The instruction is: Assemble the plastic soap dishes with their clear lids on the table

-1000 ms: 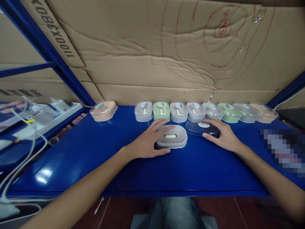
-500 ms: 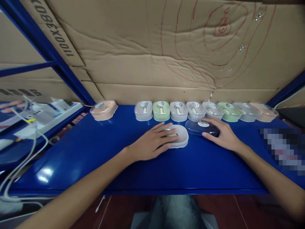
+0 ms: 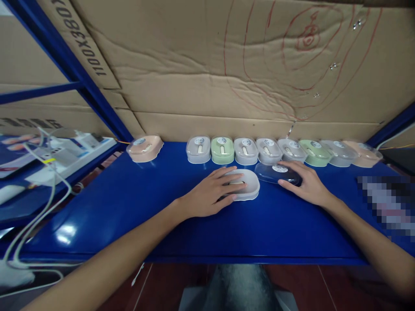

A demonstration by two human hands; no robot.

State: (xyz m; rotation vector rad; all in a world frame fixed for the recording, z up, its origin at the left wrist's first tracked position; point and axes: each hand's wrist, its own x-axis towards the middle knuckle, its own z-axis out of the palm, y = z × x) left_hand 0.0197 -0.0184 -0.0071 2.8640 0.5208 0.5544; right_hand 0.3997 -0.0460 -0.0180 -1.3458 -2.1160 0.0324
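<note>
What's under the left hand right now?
The left hand lies on a grey soap box on the blue shelf. Its near-left part is covered by the fingers.

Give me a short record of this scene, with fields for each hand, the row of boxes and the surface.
left hand: rests flat on a grey box base
right hand: lies on a clear lid beside that base
row: lidded boxes along the cardboard wall, grey, green and peach
apart: one peach box to the left
surface: blue shelf
</note>
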